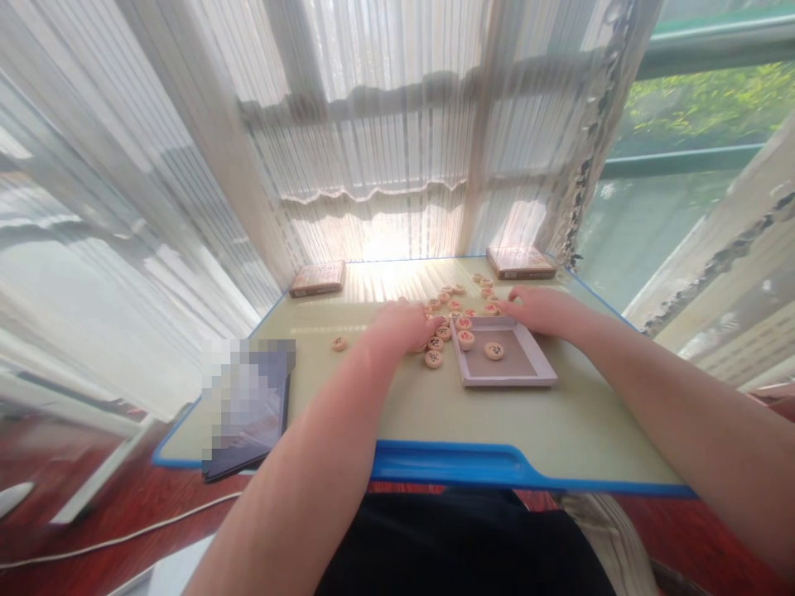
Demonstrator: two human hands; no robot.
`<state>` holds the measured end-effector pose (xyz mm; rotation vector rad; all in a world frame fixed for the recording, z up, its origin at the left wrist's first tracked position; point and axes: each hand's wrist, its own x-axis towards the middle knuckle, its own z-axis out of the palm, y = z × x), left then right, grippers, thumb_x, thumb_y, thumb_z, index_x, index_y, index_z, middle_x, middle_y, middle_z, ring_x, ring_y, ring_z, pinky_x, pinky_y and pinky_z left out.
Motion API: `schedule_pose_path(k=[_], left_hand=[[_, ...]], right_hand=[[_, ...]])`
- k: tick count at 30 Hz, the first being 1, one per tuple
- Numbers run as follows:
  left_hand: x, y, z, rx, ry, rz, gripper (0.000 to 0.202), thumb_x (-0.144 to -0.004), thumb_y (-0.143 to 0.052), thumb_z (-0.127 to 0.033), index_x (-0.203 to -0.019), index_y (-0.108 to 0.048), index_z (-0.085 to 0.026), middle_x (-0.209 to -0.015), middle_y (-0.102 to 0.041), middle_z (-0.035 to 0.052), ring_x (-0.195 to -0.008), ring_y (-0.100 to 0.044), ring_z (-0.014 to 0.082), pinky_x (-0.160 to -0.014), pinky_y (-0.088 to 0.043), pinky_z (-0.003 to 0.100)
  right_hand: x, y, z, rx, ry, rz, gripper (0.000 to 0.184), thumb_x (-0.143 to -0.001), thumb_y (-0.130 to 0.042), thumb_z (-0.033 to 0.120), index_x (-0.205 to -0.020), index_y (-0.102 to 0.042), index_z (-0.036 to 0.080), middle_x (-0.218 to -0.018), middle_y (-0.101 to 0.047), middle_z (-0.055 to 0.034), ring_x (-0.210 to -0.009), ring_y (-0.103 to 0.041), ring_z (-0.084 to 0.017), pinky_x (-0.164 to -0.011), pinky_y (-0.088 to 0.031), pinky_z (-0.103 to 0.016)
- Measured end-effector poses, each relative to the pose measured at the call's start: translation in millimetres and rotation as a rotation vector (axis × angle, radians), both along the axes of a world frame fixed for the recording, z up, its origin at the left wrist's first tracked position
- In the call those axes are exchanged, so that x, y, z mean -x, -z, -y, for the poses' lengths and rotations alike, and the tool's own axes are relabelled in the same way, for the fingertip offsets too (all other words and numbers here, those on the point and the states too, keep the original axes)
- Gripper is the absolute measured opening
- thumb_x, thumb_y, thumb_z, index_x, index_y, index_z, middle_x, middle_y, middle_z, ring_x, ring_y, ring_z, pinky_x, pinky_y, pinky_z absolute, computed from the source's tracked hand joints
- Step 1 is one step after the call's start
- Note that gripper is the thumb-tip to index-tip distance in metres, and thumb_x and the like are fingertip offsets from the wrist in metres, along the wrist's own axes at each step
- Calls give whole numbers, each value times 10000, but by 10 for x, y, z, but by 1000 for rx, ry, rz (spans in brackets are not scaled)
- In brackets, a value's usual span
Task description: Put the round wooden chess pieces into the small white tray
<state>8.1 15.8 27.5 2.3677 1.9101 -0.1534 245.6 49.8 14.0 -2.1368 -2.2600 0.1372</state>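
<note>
My left hand (407, 324) rests low over the table at the left edge of a cluster of round wooden Chinese chess pieces (435, 342), its thumb apart from its fingers and touching or nearly touching them. The fingertips are partly hidden by the hand. My right hand (531, 309) is at the far right corner of a shallow white box tray (509, 382). Its fingers look apart, the tips beside a red-marked chess piece (492, 309). A black-marked piece (493, 351) lies in the tray, and a red-marked piece (465, 340) sits at its left side.
One chess piece (339, 343) lies alone on the left. Two flat boxes, a left box (318, 279) and a right box (520, 262), stand at the far corners. A dark tablet (248, 414) overhangs the near left edge of the blue-rimmed table (447, 418). Sheer curtains (373, 149) hang behind.
</note>
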Motion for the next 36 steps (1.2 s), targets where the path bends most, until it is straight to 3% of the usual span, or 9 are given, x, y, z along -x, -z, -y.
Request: schedule_pose_path(k=[13, 22, 36], left_hand=[[-28, -40, 51, 12, 24, 4, 573, -903, -236, -515, -1222, -526, -137, -1231, -557, 162, -1178, -472, 293, -928, -403, 396], [-77, -88, 140, 62, 105, -42, 509, -925, -239, -469, -1156, -574, -164, -1186, -595, 118, -1115, -522, 274, -894, -418, 346], [-66, -61, 123, 15, 92, 5, 541, -898, -244, -503, -1190, -555, -170, -1167, -595, 150, -1098, -529, 296, -860, -445, 390]], right_hand=[[-18, 13, -17, -12, -42, 32, 508, -849, -305, 537, -1047, -586, 162, -1075, -652, -171, -974, -599, -316, -810, -430, -408], [13, 14, 32, 4, -115, 53, 475, -856, -337, 486, -1149, -578, 200, -1155, -627, -141, -1017, -577, -326, -829, -424, -421], [44, -59, 79, 32, -63, 4, 511, -818, -351, 541, -1158, -562, 223, -1146, -638, -113, -1009, -587, -298, -850, -432, -399]])
